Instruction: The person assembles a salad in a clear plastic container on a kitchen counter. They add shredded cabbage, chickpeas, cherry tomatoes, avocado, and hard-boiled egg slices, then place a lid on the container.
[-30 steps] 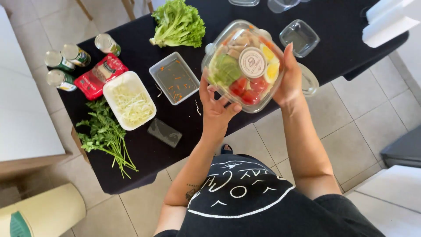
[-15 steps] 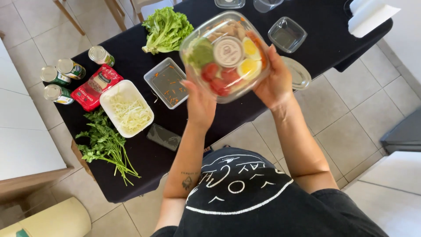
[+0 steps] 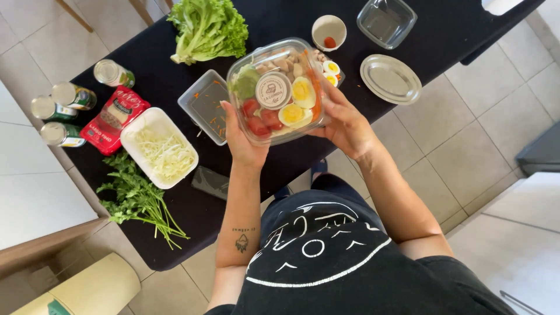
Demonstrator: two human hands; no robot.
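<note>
Above the black table (image 3: 175,87), the left hand (image 3: 242,143) and right hand (image 3: 344,125) clamp spread fingers on the salad container's (image 3: 277,90) opposite edges; thin, flexible, probably slippery plastic, best supported underneath.

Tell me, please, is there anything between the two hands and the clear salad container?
Nothing visible. The left hand and the right hand both touch the clear salad container directly, one at each side, holding it above the black table.
</note>
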